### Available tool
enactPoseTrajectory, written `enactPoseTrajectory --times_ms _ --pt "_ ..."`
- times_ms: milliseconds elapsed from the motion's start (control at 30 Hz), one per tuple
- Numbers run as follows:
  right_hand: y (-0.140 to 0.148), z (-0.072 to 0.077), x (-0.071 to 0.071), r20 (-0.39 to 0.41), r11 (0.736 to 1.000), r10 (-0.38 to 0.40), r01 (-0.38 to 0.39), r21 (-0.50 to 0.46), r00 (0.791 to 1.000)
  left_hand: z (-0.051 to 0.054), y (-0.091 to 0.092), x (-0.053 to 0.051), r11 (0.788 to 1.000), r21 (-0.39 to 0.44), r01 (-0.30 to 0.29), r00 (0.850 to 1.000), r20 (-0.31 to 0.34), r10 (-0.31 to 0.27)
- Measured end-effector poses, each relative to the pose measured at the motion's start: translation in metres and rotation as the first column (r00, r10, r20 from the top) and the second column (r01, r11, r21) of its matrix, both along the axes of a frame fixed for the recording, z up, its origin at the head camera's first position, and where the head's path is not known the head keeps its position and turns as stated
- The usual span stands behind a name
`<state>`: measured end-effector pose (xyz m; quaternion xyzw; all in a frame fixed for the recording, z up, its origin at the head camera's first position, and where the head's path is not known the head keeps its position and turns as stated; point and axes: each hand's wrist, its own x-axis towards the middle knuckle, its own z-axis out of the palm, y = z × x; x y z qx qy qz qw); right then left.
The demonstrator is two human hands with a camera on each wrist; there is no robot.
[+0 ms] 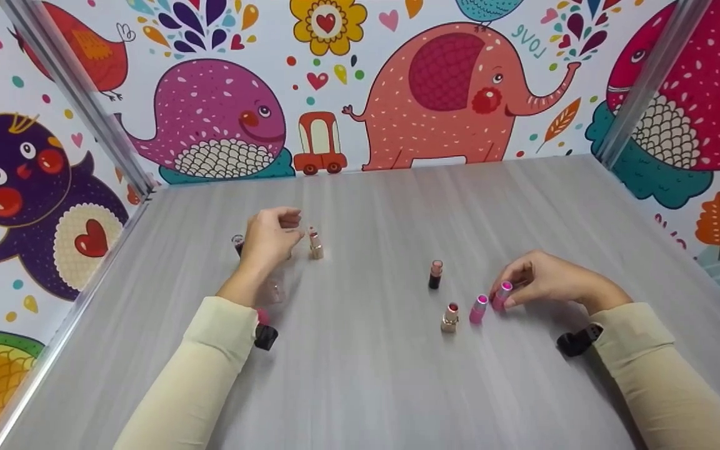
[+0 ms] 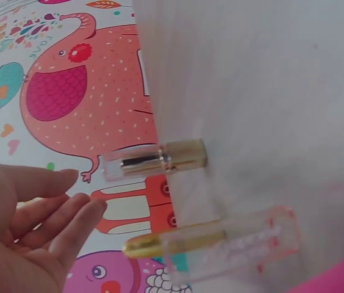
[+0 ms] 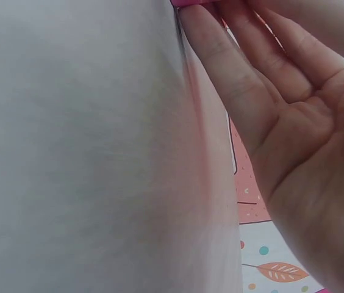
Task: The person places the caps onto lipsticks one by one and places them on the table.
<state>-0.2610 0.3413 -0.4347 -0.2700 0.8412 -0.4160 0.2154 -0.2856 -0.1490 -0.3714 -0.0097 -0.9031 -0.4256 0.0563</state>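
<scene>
Pink round lipstick tube with a magenta top (image 1: 505, 290): pinched between the thumb and fingers of the right hand (image 1: 544, 281), at the right end of a loose group on the grey wood-grain counter (image 1: 360, 369). Roughly upright; cannot tell whether resting on its base or slightly lifted. Chief danger, by judgement: toppling, because of a narrow base, if released while tilted or dragged by a sticking fingertip.

Just beside, a matching pink lipstick tube (image 1: 478, 309), near enough to be knocked by a sideways slip. Next along, a gold lipstick tube with a dark red top (image 1: 450, 317), likely to be struck in turn. Farther back, a black-based tube with a peach upper part (image 1: 435, 275), less exposed.

Left hand (image 1: 267, 236): fingers loosely extended, apart from the thumb, holding nothing. Near the fingertips, a slim gold tube with a clear cap (image 1: 315, 247), upright, liable to be brushed over by a careless sweep. By the left wrist, a clear plastic piece (image 1: 277, 292), easily caught by the pale yellow cuff (image 1: 221, 322) on drawing back. On the wrist's far side, a dark tube with a clear top (image 1: 239, 246), partly hidden and so easy to bump through misjudged clearance.
</scene>
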Motion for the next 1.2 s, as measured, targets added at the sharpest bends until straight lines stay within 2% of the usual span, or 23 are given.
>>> enactPoseTrajectory --times_ms 200,400,633,867,967,1067,1200 --pt "0.0 -0.001 -0.001 0.006 1.0 0.002 -0.002 -0.006 1.0 0.011 -0.016 0.013 1.0 0.018 0.002 0.999 -0.051 -0.001" --pt "0.0 -0.001 -0.002 0.003 0.998 0.036 -0.036 -0.049 0.999 0.013 -0.031 0.026 1.0 0.013 0.007 0.997 -0.074 -0.006" --pt "0.0 -0.002 -0.002 0.007 0.999 0.022 -0.022 -0.035 1.0 0.005 -0.046 0.042 1.0 0.018 0.0 0.996 -0.085 0.001" --pt "-0.001 0.0 -0.002 0.008 0.999 0.023 -0.023 -0.027 1.0 -0.007 -0.058 0.067 1.0 0.017 -0.024 0.996 -0.083 0.025" --pt "-0.001 0.0 -0.003 0.008 1.0 0.018 -0.018 -0.018 1.0 -0.013 -0.062 0.079 0.999 0.02 -0.028 0.998 -0.06 0.029" --pt "-0.001 -0.001 -0.003 0.008 1.0 0.015 -0.015 -0.012 1.0 -0.018 -0.067 0.089 1.0 0.01 -0.008 0.999 -0.036 0.008" --pt "0.0 -0.002 -0.003 0.007 1.0 0.016 -0.016 -0.016 1.0 -0.024 -0.072 0.097 0.999 0.027 0.039 0.999 -0.025 -0.038"
